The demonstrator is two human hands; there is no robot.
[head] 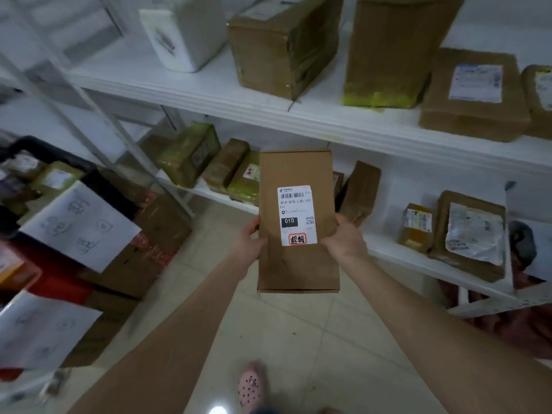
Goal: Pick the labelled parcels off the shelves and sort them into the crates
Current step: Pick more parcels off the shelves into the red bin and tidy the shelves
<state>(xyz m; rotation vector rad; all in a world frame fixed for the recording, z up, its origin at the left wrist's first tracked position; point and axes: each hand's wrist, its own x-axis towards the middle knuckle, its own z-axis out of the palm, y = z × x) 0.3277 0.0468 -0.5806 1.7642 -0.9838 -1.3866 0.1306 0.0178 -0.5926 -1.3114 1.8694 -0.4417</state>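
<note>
I hold a flat brown cardboard parcel (pixel 295 171) in front of me over the tiled floor, its long side pointing away. A white shipping label (pixel 296 215) with a barcode, "010" and a red stamp faces up. My left hand (pixel 250 239) grips the parcel's left edge and my right hand (pixel 346 237) grips its right edge, fingers curled under it. White shelves (pixel 298 115) behind carry more brown parcels. Crates (pixel 35 282) with paper signs stand at the left.
The upper shelf holds a white box (pixel 185 28) and tall taped cartons (pixel 283 46). The lower shelf (pixel 418 261) holds labelled parcels (pixel 472 234). A black crate (pixel 44 153) with parcels and a carton (pixel 149 249) stand on the floor at left. My pink shoe (pixel 251 386) is below.
</note>
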